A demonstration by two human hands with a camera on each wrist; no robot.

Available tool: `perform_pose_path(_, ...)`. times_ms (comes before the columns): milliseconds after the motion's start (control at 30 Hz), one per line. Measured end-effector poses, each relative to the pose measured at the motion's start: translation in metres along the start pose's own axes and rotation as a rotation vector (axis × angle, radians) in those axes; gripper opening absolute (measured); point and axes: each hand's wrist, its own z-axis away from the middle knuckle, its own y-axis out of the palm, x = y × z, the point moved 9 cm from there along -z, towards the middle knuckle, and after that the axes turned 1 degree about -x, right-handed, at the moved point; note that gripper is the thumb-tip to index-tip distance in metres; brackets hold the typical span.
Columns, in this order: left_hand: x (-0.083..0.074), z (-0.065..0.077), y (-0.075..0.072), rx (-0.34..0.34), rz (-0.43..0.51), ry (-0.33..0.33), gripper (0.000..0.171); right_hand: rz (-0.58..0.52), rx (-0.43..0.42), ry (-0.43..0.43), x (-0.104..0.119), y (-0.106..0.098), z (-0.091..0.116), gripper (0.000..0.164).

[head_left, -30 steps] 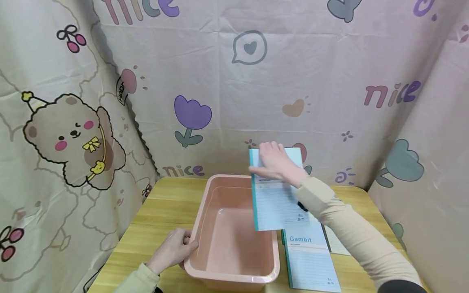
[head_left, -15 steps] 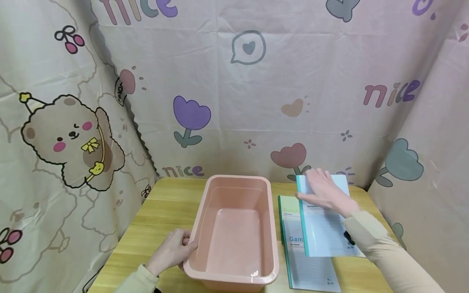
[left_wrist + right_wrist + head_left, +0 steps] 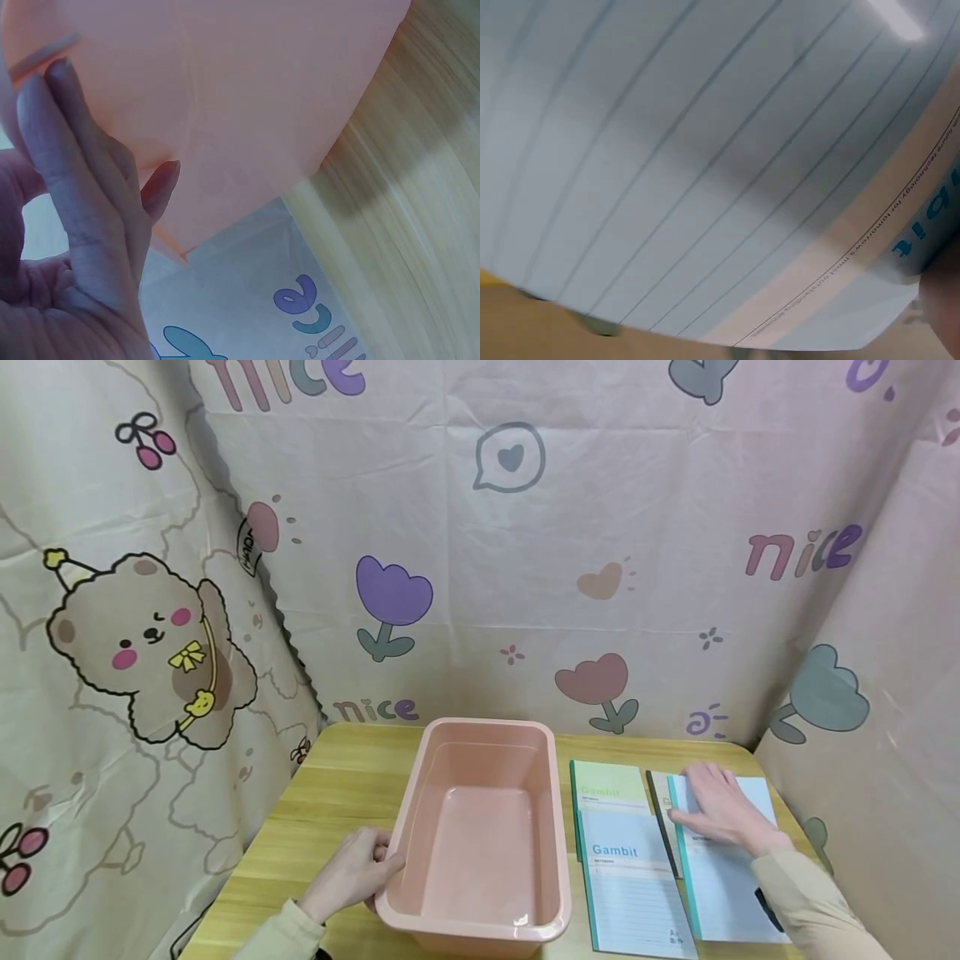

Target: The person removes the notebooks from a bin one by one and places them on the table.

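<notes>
My left hand [image 3: 352, 872] grips the left rim of a deep pink plastic bin [image 3: 562, 860], thumb over the rim. In the left wrist view, the fingers [image 3: 75, 172] lie along the bin's outer wall [image 3: 255, 90]. At the right of the table, my right hand [image 3: 723, 806] holds a light blue notebook [image 3: 727, 893] from above, its thumb at the teal spine. That notebook partly covers a beige notebook with a dark spine [image 3: 663, 814]. Close up, the right wrist view shows the blue lined cover [image 3: 667, 172] bowed, with a fingertip [image 3: 941, 300] at the right edge.
Between bin and right hand, another blue Gambit notebook [image 3: 637, 893] overlaps a green one [image 3: 611, 781]. The wooden table [image 3: 337, 785] ends at a patterned cloth backdrop [image 3: 480, 568], with cloth on both sides too.
My right hand has carried the blue notebook from above the bin's right side rightward and down, onto the beige notebook. The left hand stays on the bin's rim.
</notes>
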Motion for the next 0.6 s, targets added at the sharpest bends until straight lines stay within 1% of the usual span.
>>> perform_pose_path(133,0.0,0.0,0.0,0.001,-0.004,-0.004,0.018,0.002,0.025,0.031,-0.017,0.02,0.014,0.066)
perform_pose_path(267,0.0,0.0,0.0,0.0,-0.008,-0.008,0.019,-0.001,0.028,0.045,-0.028,0.031,0.021,0.062)
perform_pose_path(400,0.0,0.0,0.0,0.003,-0.003,-0.008,0.021,-0.002,0.011,0.038,-0.033,0.039,0.024,0.059)
perform_pose_path(600,0.0,0.0,0.0,0.007,-0.002,-0.003,0.02,0.007,0.001,0.035,-0.036,0.048,0.027,0.063)
